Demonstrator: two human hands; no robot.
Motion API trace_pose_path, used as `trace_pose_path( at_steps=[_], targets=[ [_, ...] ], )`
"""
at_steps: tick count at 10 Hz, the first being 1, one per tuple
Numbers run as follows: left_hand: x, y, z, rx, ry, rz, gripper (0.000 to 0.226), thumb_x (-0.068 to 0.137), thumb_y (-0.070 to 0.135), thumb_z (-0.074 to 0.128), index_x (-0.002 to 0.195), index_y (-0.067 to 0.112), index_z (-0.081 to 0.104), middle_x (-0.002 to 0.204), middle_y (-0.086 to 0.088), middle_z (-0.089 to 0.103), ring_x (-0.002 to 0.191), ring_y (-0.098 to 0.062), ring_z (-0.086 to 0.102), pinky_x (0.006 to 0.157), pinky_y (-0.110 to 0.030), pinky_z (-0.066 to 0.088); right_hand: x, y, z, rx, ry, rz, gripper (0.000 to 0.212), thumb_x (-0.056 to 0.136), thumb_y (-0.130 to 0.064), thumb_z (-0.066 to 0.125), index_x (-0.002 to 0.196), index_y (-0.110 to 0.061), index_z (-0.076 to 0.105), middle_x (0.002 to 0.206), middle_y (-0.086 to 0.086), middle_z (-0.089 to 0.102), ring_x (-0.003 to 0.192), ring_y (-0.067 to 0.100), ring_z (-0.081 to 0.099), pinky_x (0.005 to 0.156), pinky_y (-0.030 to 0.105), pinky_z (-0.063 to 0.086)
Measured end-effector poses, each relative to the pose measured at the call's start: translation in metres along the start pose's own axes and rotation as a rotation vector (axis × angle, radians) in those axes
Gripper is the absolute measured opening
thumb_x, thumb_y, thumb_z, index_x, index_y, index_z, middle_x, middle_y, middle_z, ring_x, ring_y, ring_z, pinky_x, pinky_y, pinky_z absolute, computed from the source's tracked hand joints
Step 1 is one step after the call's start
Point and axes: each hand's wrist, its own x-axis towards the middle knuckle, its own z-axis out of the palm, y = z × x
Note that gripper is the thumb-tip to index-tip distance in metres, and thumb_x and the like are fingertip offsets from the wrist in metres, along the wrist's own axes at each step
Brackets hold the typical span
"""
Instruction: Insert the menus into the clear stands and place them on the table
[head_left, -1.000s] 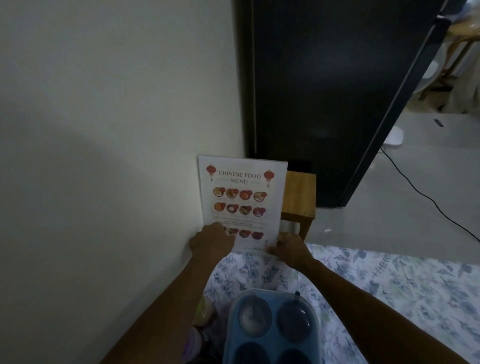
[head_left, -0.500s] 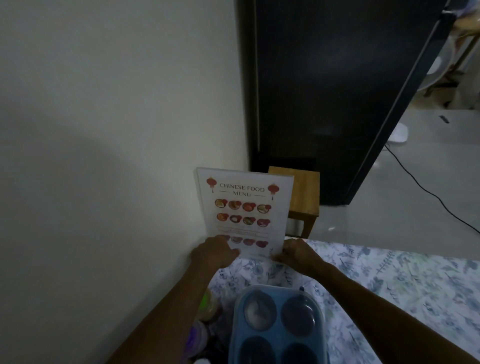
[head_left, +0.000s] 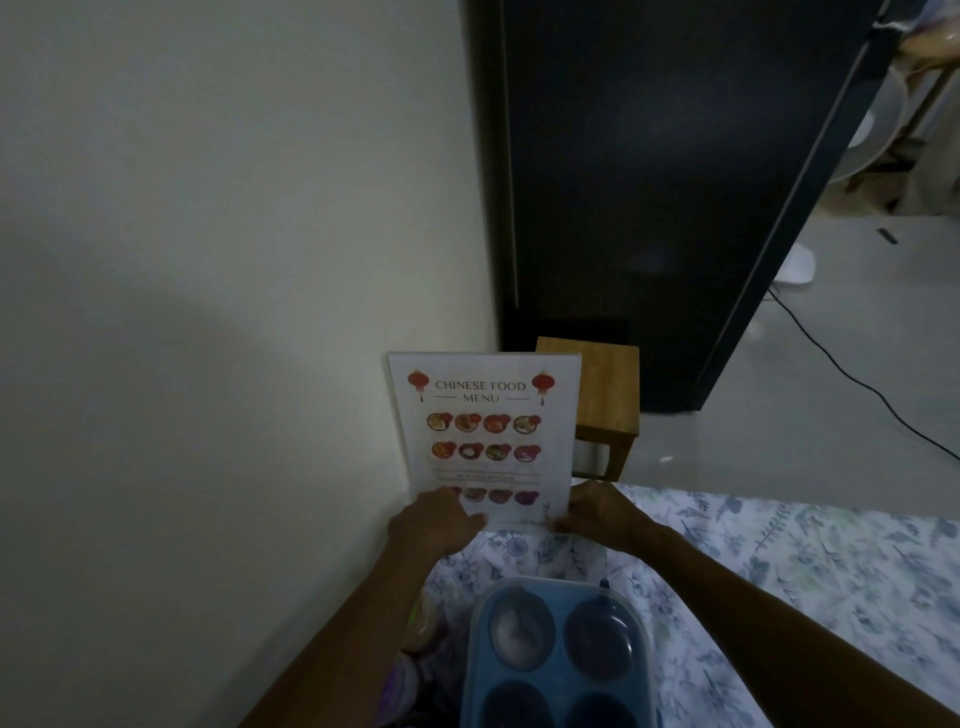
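Observation:
A white Chinese food menu (head_left: 483, 431) stands upright inside a clear stand at the far corner of the table (head_left: 779, 571), close to the wall. My left hand (head_left: 436, 522) grips the stand's lower left edge, covering part of the bottom row of pictures. My right hand (head_left: 597, 514) holds the lower right corner. The stand's clear base (head_left: 566, 553) shows on the floral cloth between my hands.
A blue tray with round compartments (head_left: 556, 654) sits just in front of the menu. Small tubs (head_left: 415, 634) lie left of it by the wall. Beyond the table stand a wooden stool (head_left: 608, 395) and a black cabinet (head_left: 675, 182); a black cable (head_left: 862, 384) crosses the floor.
The menu in its stand has come down and a little toward me, its base settling on the cloth. Both hands have stayed at its lower corners.

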Motion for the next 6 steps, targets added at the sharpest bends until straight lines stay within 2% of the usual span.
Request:
trace_pose_path(
  at_steps=[2,4,6],
  targets=[
    [-0.004,0.001,0.001,-0.007,0.004,0.011,0.081,0.083,0.067,0.049,0.148,0.019,0.042,0.145,-0.012,0.055,0.120,-0.031,0.061,0.104,-0.047,0.050,0.000,0.003,0.004,-0.020,0.011,-0.001,0.045,0.082,-0.033,0.075,0.123,-0.019,0.064,0.127,0.003,0.067,0.117,0.019,0.062,0.091,0.022,0.046],
    [-0.010,-0.001,0.001,-0.006,0.016,0.011,0.078,0.084,0.066,0.051,0.146,0.019,0.045,0.140,-0.012,0.059,0.113,-0.032,0.065,0.101,-0.047,0.052,-0.006,-0.002,0.002,-0.004,0.010,0.002,0.046,0.080,-0.031,0.076,0.124,-0.021,0.063,0.127,0.001,0.066,0.119,0.019,0.060,0.094,0.024,0.045],
    [-0.027,0.007,-0.007,0.011,0.060,0.021,0.077,0.082,0.067,0.051,0.141,0.018,0.051,0.135,-0.011,0.062,0.111,-0.031,0.065,0.100,-0.047,0.053,-0.031,0.000,-0.009,0.072,0.089,0.013,0.047,0.071,-0.033,0.084,0.112,-0.026,0.064,0.112,-0.007,0.066,0.104,0.011,0.063,0.083,0.020,0.049]
  ],
)
